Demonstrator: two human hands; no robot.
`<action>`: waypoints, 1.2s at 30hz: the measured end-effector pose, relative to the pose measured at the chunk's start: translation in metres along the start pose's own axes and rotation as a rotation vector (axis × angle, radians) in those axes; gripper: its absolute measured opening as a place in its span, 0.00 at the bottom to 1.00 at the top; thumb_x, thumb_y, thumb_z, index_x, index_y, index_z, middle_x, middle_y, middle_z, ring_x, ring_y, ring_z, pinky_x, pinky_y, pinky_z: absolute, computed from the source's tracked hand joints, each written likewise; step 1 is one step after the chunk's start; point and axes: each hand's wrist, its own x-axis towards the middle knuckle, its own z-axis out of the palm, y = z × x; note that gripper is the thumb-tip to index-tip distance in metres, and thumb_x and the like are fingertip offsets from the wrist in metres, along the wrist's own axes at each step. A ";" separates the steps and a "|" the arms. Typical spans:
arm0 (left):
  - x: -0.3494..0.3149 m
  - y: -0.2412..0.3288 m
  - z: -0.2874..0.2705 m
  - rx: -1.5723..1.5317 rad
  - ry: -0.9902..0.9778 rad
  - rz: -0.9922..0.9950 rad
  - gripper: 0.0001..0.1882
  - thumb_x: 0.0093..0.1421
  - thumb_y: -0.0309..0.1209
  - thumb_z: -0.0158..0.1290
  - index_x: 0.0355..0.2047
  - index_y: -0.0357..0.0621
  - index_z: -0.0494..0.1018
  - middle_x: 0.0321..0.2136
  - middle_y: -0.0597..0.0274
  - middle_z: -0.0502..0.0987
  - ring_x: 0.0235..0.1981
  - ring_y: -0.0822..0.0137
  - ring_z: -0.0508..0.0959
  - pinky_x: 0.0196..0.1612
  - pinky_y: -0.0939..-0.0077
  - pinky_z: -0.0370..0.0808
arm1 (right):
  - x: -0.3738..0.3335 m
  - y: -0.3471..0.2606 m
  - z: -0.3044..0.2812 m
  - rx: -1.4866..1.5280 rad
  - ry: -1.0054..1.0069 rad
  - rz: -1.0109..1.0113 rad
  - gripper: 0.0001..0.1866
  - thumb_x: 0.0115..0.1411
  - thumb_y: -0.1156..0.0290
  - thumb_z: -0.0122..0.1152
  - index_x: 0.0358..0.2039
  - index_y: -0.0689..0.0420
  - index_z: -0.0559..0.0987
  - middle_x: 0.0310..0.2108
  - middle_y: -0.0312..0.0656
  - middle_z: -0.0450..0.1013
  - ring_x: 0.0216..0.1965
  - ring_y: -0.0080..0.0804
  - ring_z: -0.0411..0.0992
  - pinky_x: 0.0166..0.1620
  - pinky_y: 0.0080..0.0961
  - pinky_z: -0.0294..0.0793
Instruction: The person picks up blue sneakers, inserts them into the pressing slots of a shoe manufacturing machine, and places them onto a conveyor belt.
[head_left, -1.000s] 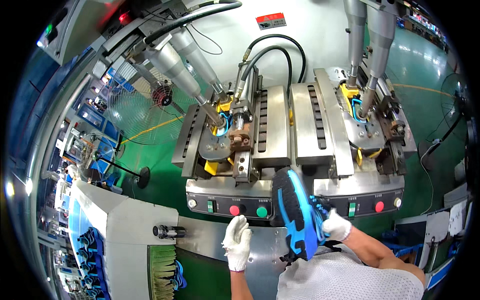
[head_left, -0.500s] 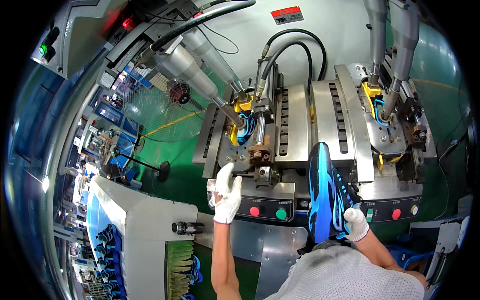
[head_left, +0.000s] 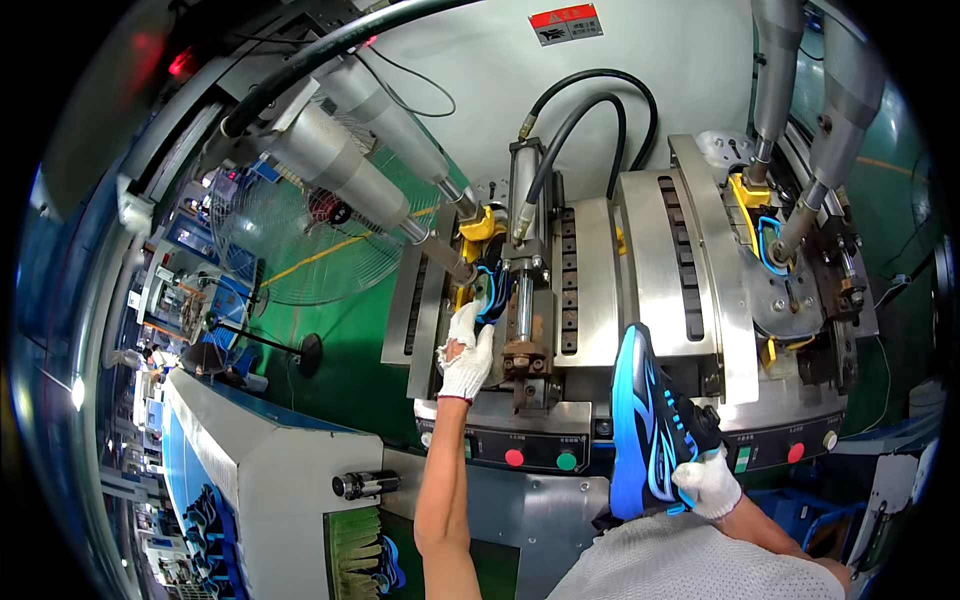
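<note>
In the head view, the white-gloved left hand point(head_left: 466, 355) is at the black-and-blue shoe point(head_left: 493, 290) in the left steel press, which lies just ahead of its fingers, long axis running away from the person; whether they pinch it, I cannot tell. The white-gloved right hand point(head_left: 710, 485) grips the blue-soled black shoe point(head_left: 642, 430), toe pointing away.

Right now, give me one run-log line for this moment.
left hand: at shoe in left station | right hand: holding second shoe | white gloves: both
</note>
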 end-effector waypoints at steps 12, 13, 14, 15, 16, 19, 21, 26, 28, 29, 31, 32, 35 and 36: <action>0.115 -0.070 0.087 0.266 -0.013 -0.368 0.42 0.55 0.45 0.64 0.62 0.36 0.60 0.52 0.34 0.75 0.55 0.39 0.75 0.58 0.51 0.71 | -0.004 -0.017 0.011 -0.051 0.146 -0.069 0.48 0.50 0.80 0.67 0.71 0.62 0.57 0.60 0.47 0.71 0.52 0.37 0.75 0.55 0.34 0.79; 0.134 -0.050 0.082 0.210 -0.092 -0.392 0.40 0.54 0.45 0.65 0.60 0.36 0.62 0.52 0.35 0.75 0.55 0.39 0.75 0.57 0.51 0.72 | -0.011 -0.011 -0.008 -0.118 0.195 -0.036 0.48 0.52 0.76 0.69 0.72 0.61 0.57 0.60 0.47 0.71 0.52 0.37 0.76 0.53 0.35 0.80; 0.143 -0.039 0.070 0.213 -0.145 -0.448 0.40 0.53 0.46 0.66 0.58 0.38 0.63 0.52 0.36 0.76 0.55 0.39 0.75 0.57 0.51 0.72 | -0.008 -0.008 -0.006 -0.084 0.233 -0.083 0.48 0.51 0.76 0.69 0.72 0.61 0.58 0.58 0.47 0.73 0.48 0.35 0.78 0.49 0.31 0.82; 0.144 -0.044 0.052 0.244 -0.163 -0.456 0.39 0.53 0.47 0.65 0.59 0.42 0.63 0.52 0.38 0.76 0.56 0.40 0.75 0.58 0.51 0.71 | -0.012 -0.007 -0.010 -0.126 0.240 -0.017 0.46 0.51 0.76 0.68 0.71 0.61 0.60 0.55 0.47 0.75 0.46 0.34 0.78 0.47 0.30 0.82; 0.143 -0.035 0.041 0.248 -0.137 -0.446 0.39 0.53 0.48 0.65 0.60 0.43 0.63 0.53 0.39 0.76 0.56 0.40 0.75 0.58 0.50 0.71 | -0.010 -0.005 -0.012 -0.122 0.249 -0.030 0.44 0.51 0.76 0.68 0.69 0.61 0.61 0.53 0.47 0.76 0.44 0.34 0.79 0.46 0.31 0.83; 0.109 -0.002 -0.012 0.200 -0.025 -0.444 0.40 0.52 0.48 0.64 0.60 0.42 0.64 0.50 0.41 0.78 0.54 0.42 0.77 0.59 0.49 0.70 | -0.012 -0.005 -0.014 -0.278 0.324 0.061 0.36 0.52 0.76 0.66 0.63 0.64 0.67 0.46 0.46 0.78 0.42 0.36 0.80 0.46 0.35 0.85; 0.073 0.026 -0.045 0.133 0.047 -0.415 0.39 0.53 0.47 0.63 0.60 0.42 0.65 0.50 0.41 0.78 0.53 0.44 0.78 0.58 0.52 0.71 | -0.004 0.003 -0.021 -0.346 0.279 -0.008 0.35 0.53 0.75 0.66 0.62 0.63 0.68 0.45 0.45 0.79 0.40 0.36 0.80 0.45 0.35 0.85; -0.082 0.054 -0.109 -0.068 0.234 -0.470 0.36 0.51 0.40 0.67 0.59 0.42 0.69 0.49 0.44 0.79 0.49 0.50 0.81 0.54 0.61 0.75 | 0.068 0.017 0.059 -0.220 0.221 0.043 0.18 0.58 0.74 0.66 0.49 0.60 0.76 0.38 0.39 0.79 0.37 0.28 0.78 0.39 0.30 0.81; -0.152 0.047 -0.119 -0.153 0.256 -0.535 0.37 0.50 0.38 0.69 0.58 0.41 0.70 0.49 0.44 0.79 0.50 0.49 0.81 0.55 0.60 0.75 | 0.137 0.034 0.090 -0.205 0.049 -0.021 0.16 0.61 0.74 0.66 0.49 0.59 0.77 0.39 0.41 0.80 0.38 0.32 0.80 0.41 0.32 0.83; -0.192 0.038 -0.119 -0.180 0.282 -0.551 0.37 0.49 0.38 0.70 0.58 0.41 0.70 0.49 0.45 0.80 0.50 0.47 0.81 0.55 0.57 0.74 | 0.175 0.041 0.111 -0.173 -0.004 0.015 0.13 0.61 0.75 0.65 0.47 0.59 0.78 0.38 0.41 0.80 0.36 0.33 0.81 0.41 0.33 0.84; -0.269 0.026 -0.116 -0.051 0.258 -0.670 0.38 0.49 0.39 0.70 0.58 0.41 0.70 0.49 0.46 0.80 0.48 0.46 0.81 0.55 0.57 0.75 | 0.249 0.057 0.150 -0.129 -0.122 0.086 0.10 0.64 0.77 0.60 0.45 0.61 0.78 0.41 0.44 0.81 0.38 0.35 0.81 0.44 0.35 0.85; -0.298 0.029 -0.114 -0.021 0.219 -0.780 0.37 0.48 0.39 0.70 0.58 0.41 0.70 0.49 0.46 0.80 0.47 0.46 0.81 0.54 0.57 0.75 | 0.286 0.067 0.159 -0.201 -0.139 0.107 0.08 0.62 0.77 0.61 0.42 0.61 0.79 0.38 0.43 0.80 0.36 0.34 0.79 0.41 0.35 0.82; -0.367 0.045 -0.101 -0.029 0.127 -1.067 0.36 0.48 0.39 0.70 0.57 0.43 0.71 0.46 0.47 0.81 0.45 0.47 0.82 0.52 0.57 0.75 | 0.403 0.082 0.148 -0.887 0.041 -0.017 0.02 0.57 0.76 0.63 0.31 0.59 0.80 0.29 0.43 0.77 0.28 0.31 0.74 0.32 0.34 0.74; -0.390 0.046 -0.087 -0.025 0.137 -1.126 0.36 0.47 0.39 0.70 0.56 0.44 0.71 0.44 0.49 0.81 0.44 0.47 0.82 0.52 0.56 0.75 | 0.439 0.079 0.131 -1.162 0.133 -0.061 0.01 0.55 0.76 0.64 0.28 0.58 0.80 0.26 0.42 0.76 0.26 0.31 0.72 0.29 0.33 0.71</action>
